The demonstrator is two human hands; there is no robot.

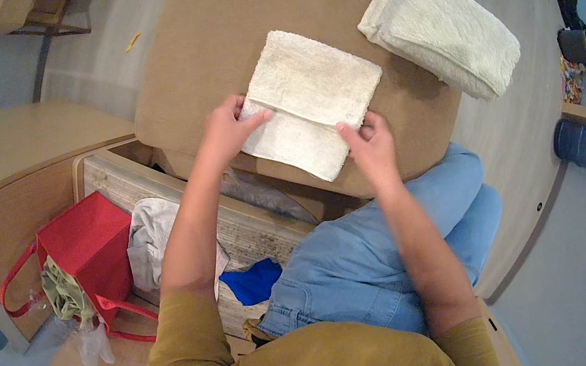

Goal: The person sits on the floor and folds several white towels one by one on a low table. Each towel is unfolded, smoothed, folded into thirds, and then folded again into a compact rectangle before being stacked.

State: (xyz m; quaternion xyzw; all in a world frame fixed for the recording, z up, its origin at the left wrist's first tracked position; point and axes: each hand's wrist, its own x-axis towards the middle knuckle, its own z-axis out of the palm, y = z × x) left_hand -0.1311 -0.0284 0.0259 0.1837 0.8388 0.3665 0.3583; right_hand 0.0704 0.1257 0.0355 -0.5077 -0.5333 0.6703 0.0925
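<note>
A cream terry towel (316,76) lies partly folded on a tan padded seat (203,40) in front of me. Its upper flap ends in a hemmed edge across the middle, with a single lower panel showing below it. My left hand (230,129) grips the towel's left side near that hem, thumb on top and the other fingers partly hidden. On the right side, my right hand (370,143) pinches the towel at the hem's other end, thumb on top. A thicker folded cream towel (443,33) rests at the seat's right edge.
To my left, a red fabric bag (85,237) lies tipped with greenish cloth (64,291) at its mouth. Beside it are a grey-white cloth (152,237) and a blue cloth (253,281). A wooden cabinet (27,141) stands further left. At right is a blue water jug (579,145).
</note>
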